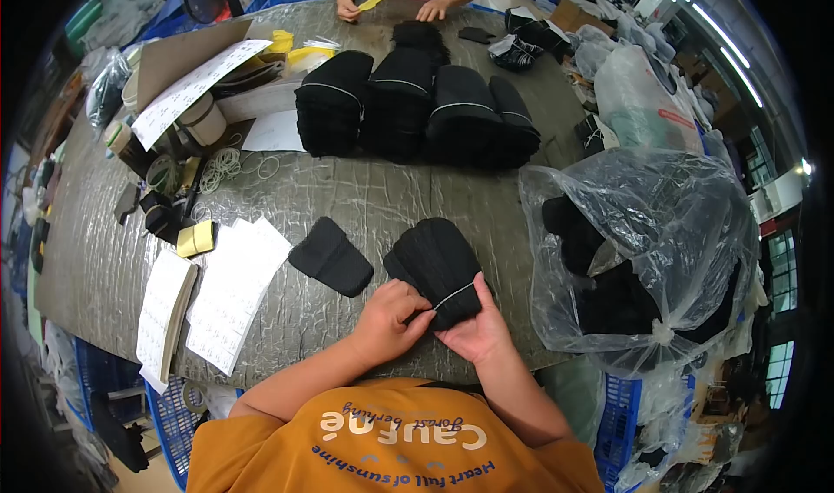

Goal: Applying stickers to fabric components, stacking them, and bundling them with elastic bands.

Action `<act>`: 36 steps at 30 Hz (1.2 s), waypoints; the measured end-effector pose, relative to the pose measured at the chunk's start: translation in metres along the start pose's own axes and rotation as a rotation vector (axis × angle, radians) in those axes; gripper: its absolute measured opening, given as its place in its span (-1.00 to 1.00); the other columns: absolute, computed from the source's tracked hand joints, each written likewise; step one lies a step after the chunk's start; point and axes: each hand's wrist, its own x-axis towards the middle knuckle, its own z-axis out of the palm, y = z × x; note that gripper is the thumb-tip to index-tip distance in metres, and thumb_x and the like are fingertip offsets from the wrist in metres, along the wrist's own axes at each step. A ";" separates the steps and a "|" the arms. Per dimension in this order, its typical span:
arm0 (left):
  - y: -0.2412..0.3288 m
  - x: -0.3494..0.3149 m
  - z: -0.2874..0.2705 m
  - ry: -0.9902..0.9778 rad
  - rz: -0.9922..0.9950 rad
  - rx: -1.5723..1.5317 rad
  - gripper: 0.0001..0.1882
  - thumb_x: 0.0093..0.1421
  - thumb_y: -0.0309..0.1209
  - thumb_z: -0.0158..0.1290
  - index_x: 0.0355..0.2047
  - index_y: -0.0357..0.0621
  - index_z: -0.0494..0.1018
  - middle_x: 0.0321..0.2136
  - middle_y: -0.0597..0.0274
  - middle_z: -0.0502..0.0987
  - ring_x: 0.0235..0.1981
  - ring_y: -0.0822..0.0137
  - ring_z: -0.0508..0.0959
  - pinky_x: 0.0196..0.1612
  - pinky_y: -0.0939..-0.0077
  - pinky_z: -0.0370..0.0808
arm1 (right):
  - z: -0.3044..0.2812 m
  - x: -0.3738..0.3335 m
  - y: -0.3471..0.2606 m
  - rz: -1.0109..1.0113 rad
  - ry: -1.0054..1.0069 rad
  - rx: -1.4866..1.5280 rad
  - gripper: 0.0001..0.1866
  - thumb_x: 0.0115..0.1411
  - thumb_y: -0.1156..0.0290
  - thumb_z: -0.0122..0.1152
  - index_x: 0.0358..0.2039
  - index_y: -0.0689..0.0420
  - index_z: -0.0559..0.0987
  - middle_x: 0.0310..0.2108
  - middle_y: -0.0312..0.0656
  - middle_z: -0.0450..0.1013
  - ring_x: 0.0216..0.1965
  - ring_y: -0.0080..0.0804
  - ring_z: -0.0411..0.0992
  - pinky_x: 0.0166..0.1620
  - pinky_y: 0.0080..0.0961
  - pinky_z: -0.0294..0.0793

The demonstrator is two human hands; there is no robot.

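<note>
A thick stack of black fabric pieces (pixel 432 254), rounded at the far end, rests at the table's near edge. Around its narrower near end runs a pale rubber band (pixel 455 296). My right hand (pixel 476 330) grips that end from the right, thumb on top and fingers underneath. On the left, my left hand (pixel 391 319) is closed in a pinch at the band's left side; the fingertips are partly hidden. A smaller black fabric piece (pixel 330 257) lies flat to the left, apart from both hands.
Banded black bundles (pixel 408 106) stand in a row farther back. Printed sheets (pixel 239 289), a yellow pad (pixel 195 238) and loose rubber bands (pixel 221 167) lie left. A clear plastic bag (pixel 643 250) with black pieces sits right. Across the table, another person's hands (pixel 347 11) handle a yellow strip.
</note>
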 end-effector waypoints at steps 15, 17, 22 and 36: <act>-0.021 -0.003 -0.015 -0.217 0.161 0.201 -0.83 0.01 -0.56 0.12 -0.40 -0.12 0.36 -0.41 0.22 0.45 -0.32 0.13 0.44 -0.20 0.29 0.29 | 0.002 -0.003 -0.004 -0.005 0.037 -0.002 -0.36 0.15 -0.07 0.18 0.14 0.05 0.38 0.14 -0.18 0.35 0.15 -0.18 0.30 0.20 -0.14 0.24; -0.016 0.001 -0.017 -0.225 0.162 0.227 -0.82 0.01 -0.54 0.14 -0.40 -0.12 0.36 -0.42 0.20 0.45 -0.33 0.10 0.43 -0.22 0.27 0.30 | 0.000 -0.003 -0.004 -0.002 0.021 0.017 -0.36 0.15 -0.07 0.19 0.14 0.05 0.38 0.14 -0.18 0.35 0.15 -0.17 0.30 0.20 -0.14 0.24; -0.040 -0.022 -0.013 -0.082 -0.099 0.151 -0.64 0.08 -0.40 0.19 -0.13 -0.17 0.37 -0.22 0.09 0.48 -0.19 0.11 0.47 -0.14 0.20 0.38 | -0.006 -0.004 -0.001 -0.155 -0.099 0.002 -0.43 0.23 0.10 0.16 0.18 0.04 0.31 0.15 -0.16 0.32 0.14 -0.17 0.30 0.19 -0.12 0.26; -0.011 0.039 -0.033 -0.180 -0.993 -1.026 -0.13 0.10 -0.28 0.23 0.29 -0.24 -0.01 0.11 -0.02 0.31 0.11 0.18 0.37 0.17 0.27 0.33 | 0.000 0.006 -0.018 -0.382 -0.147 -0.708 -0.09 0.12 0.23 0.33 0.31 0.02 -0.08 0.15 0.09 0.13 0.14 -0.22 0.19 0.18 -0.29 0.25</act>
